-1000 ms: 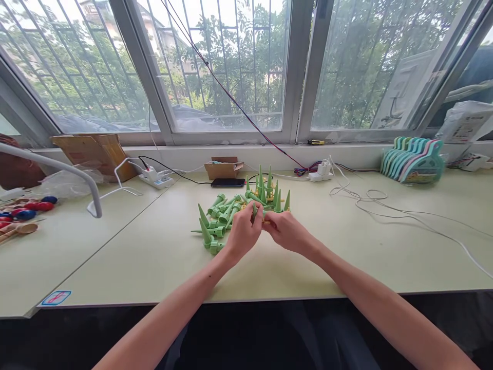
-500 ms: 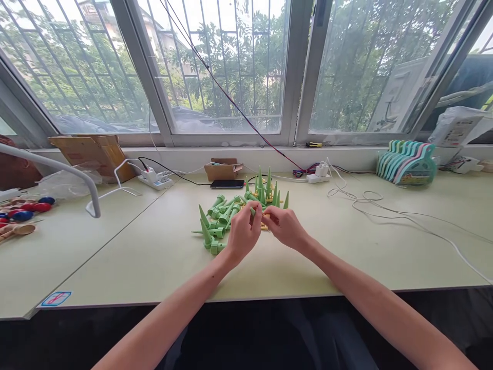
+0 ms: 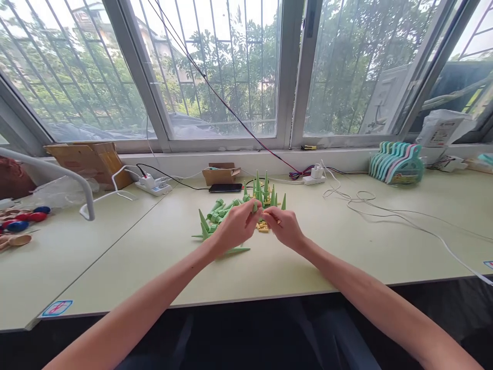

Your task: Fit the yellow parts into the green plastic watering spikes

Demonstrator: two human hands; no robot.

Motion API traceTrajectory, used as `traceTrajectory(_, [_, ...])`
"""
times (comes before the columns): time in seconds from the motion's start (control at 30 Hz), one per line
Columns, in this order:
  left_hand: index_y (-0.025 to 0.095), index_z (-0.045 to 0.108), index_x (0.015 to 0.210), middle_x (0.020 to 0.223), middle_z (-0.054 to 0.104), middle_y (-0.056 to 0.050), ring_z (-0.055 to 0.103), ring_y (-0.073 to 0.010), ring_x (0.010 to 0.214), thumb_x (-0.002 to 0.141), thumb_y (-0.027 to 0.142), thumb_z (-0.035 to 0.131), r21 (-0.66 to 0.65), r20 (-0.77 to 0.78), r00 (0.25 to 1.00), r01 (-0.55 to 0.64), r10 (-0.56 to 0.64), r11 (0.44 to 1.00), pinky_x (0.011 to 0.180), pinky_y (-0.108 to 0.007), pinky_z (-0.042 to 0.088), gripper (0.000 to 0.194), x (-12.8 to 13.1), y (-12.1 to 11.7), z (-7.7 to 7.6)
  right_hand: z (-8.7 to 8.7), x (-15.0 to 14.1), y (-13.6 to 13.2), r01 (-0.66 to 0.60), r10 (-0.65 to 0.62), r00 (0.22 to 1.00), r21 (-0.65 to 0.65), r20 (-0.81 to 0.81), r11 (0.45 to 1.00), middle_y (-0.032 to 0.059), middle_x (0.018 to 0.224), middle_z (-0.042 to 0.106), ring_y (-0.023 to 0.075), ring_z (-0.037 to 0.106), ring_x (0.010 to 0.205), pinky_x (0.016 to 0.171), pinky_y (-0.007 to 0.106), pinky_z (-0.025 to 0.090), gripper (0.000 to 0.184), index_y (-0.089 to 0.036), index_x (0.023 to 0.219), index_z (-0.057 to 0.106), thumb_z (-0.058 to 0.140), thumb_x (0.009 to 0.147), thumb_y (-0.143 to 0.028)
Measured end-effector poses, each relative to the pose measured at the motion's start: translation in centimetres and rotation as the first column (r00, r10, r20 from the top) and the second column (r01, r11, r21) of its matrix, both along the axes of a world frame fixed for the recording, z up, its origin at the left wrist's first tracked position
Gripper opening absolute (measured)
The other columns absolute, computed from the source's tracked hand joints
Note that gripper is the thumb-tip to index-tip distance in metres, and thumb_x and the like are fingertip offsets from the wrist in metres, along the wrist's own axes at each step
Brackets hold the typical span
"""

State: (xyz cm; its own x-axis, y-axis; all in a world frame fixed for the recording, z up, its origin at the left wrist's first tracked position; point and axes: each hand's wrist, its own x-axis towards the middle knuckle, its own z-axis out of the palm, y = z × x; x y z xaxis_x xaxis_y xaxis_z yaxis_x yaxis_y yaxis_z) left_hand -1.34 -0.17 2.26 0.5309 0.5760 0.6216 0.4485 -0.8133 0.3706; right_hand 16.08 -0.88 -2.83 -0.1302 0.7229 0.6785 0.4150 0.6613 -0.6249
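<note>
My left hand (image 3: 241, 221) is closed around a green plastic watering spike (image 3: 254, 206), mostly hidden by the fingers. Right against it, my right hand (image 3: 287, 226) pinches with thumb and forefinger; whatever is between those fingertips is too small to make out. To the left and behind my left hand lies a pile of green spikes (image 3: 215, 208), some on their sides. Several more green spikes (image 3: 265, 185) stand upright just beyond my hands. Small yellow pieces (image 3: 263, 226) lie beneath my fingers. One spike (image 3: 239, 250) lies under my left wrist, its tip pointing right.
Behind the spikes are a black phone (image 3: 225, 188) and a small open cardboard box (image 3: 219, 175). Power strips (image 3: 154, 187) and loose white cables (image 3: 358, 200) run along the back. Teal hangers (image 3: 398, 167) stand at right; wooden spoons and red and blue balls (image 3: 36, 217) lie far left.
My hands stay together over the pile, with the left forearm lying flatter and farther left. The view has shifted slightly. The spike tip under my left wrist now shows.
</note>
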Motion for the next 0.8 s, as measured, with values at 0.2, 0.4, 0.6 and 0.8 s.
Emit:
traceTrajectory(0.2, [0.017, 0.054, 0.087, 0.066, 0.059, 0.002, 0.046, -0.0073, 0.051, 0.091, 0.045, 0.047, -0.295, 0.157, 0.987, 0.074, -0.028, 0.953, 0.049, -0.019, 0.038, 0.029, 0.2, 3.7, -0.8, -0.7, -0.2, 0.8, 0.06, -0.059, 0.997, -0.028, 0.04, 0.998, -0.0032, 0.053, 0.051, 0.008, 0.04, 0.048, 0.05, 0.02, 0.033, 0.033, -0.017, 0.081, 0.064, 0.048, 0.093, -0.043])
traceTrajectory(0.4, [0.016, 0.055, 0.086, 0.069, 0.062, 0.001, 0.041, -0.0052, 0.044, 0.093, 0.05, 0.04, -0.346, 0.251, 0.968, 0.068, 0.023, 0.936, 0.045, -0.019, 0.035, 0.038, 0.3, 4.1, -2.9, -1.0, -0.3, 0.7, 0.041, -0.039, 0.995, -0.012, 0.093, 0.999, -0.0031, 0.056, 0.051, 0.0079, 0.04, 0.048, 0.051, 0.021, 0.034, 0.025, -0.016, 0.084, 0.063, 0.052, 0.091, -0.038])
traceTrajectory(0.6, [0.017, 0.054, 0.087, 0.072, 0.061, 0.0, 0.047, -0.0061, 0.048, 0.096, 0.046, 0.036, -0.261, 0.137, 0.99, 0.015, 0.021, 0.965, 0.051, -0.02, 0.04, 0.035, -0.4, 3.4, -2.8, -1.9, -0.6, 0.8, 0.073, -0.078, 0.989, 0.05, 0.124, 0.996, -0.0029, 0.057, 0.05, 0.0089, 0.04, 0.05, 0.052, 0.021, 0.034, 0.021, -0.017, 0.079, 0.06, 0.052, 0.091, -0.033])
traceTrajectory(0.8, [0.018, 0.054, 0.098, 0.078, 0.064, -0.002, 0.056, -0.0103, 0.053, 0.096, 0.047, 0.035, -0.353, 0.18, 0.984, 0.072, -0.007, 0.933, 0.058, -0.024, 0.047, 0.035, -0.3, 3.1, -2.6, -2.3, -1.4, 0.2, 0.105, -0.134, 0.977, 0.173, 0.165, 0.979, -0.0026, 0.059, 0.052, 0.0087, 0.044, 0.052, 0.053, 0.021, 0.034, 0.02, -0.018, 0.077, 0.055, 0.058, 0.088, -0.034])
